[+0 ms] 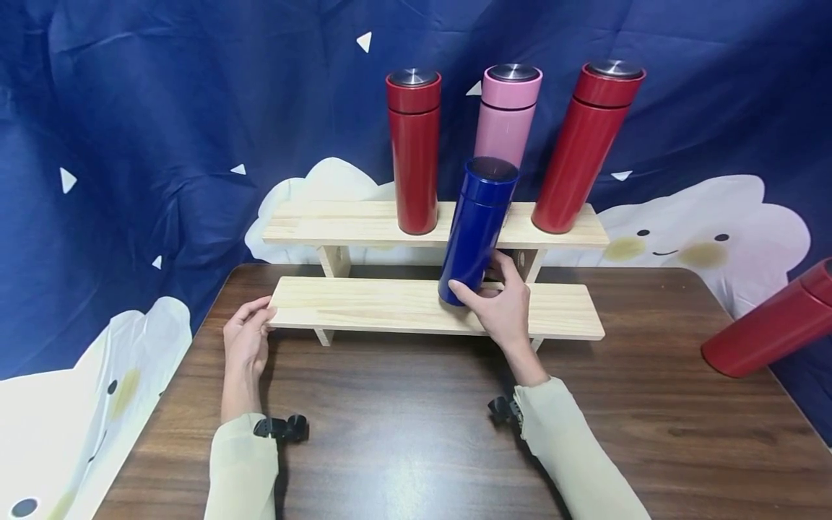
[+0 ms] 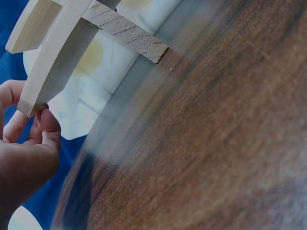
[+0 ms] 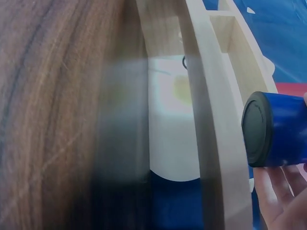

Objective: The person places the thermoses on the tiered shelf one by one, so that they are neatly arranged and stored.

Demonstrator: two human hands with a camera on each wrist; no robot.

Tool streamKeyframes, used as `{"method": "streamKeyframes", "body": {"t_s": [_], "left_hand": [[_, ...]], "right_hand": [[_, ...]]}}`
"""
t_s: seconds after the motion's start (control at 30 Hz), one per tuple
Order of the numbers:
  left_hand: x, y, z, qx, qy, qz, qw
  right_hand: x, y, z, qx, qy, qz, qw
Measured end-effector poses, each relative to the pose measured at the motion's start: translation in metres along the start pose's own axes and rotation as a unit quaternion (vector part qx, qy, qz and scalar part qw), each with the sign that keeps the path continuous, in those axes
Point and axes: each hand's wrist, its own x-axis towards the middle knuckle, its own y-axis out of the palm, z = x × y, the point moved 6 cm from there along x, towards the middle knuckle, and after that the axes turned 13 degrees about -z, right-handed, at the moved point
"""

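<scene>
A blue thermos bottle (image 1: 477, 227) is held low on its body by my right hand (image 1: 503, 300), thumb on one side and fingers on the other. It leans a little to the right over the lower board of a two-tier wooden shelf (image 1: 364, 303). Its dark round base (image 3: 256, 129) shows beside the board's edge in the right wrist view. My left hand (image 1: 245, 336) pinches the left end of that lower board between thumb and fingers, also seen in the left wrist view. On the upper board stand two red bottles (image 1: 414, 152) and a pink bottle (image 1: 507, 130), partly hidden behind the blue one.
Another red bottle (image 1: 773, 328) stands on the brown wooden table (image 1: 390, 419) at the far right, cut off by the frame. Behind the shelf hangs a dark blue cloth (image 1: 195, 130) with white clouds and triangles.
</scene>
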Motion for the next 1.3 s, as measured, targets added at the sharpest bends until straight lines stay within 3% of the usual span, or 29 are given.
{"method": "streamKeyframes", "body": {"t_s": [0.17, 0.43, 0.7, 0.97, 1.3], "left_hand": [[0.001, 0.000, 0.001, 0.002, -0.001, -0.004, 1.0000], [0.001, 0.000, 0.001, 0.004, -0.004, -0.009, 0.9999], [0.000, 0.000, 0.000, -0.002, 0.003, 0.009, 1.0000], [0.001, -0.001, 0.001, 0.004, -0.003, -0.008, 1.0000], [0.001, 0.001, 0.001, -0.002, 0.001, 0.004, 1.0000]], "right_hand": [[-0.003, 0.006, -0.005, -0.006, 0.000, 0.014, 0.9999], [-0.002, 0.013, -0.051, -0.013, -0.005, 0.028, 0.9995], [-0.006, 0.017, -0.055, -0.021, -0.013, 0.043, 0.9988], [-0.008, 0.020, -0.057, -0.040, -0.017, 0.050, 0.9978], [-0.007, 0.022, -0.058, -0.039, -0.015, 0.051, 0.9978]]}}
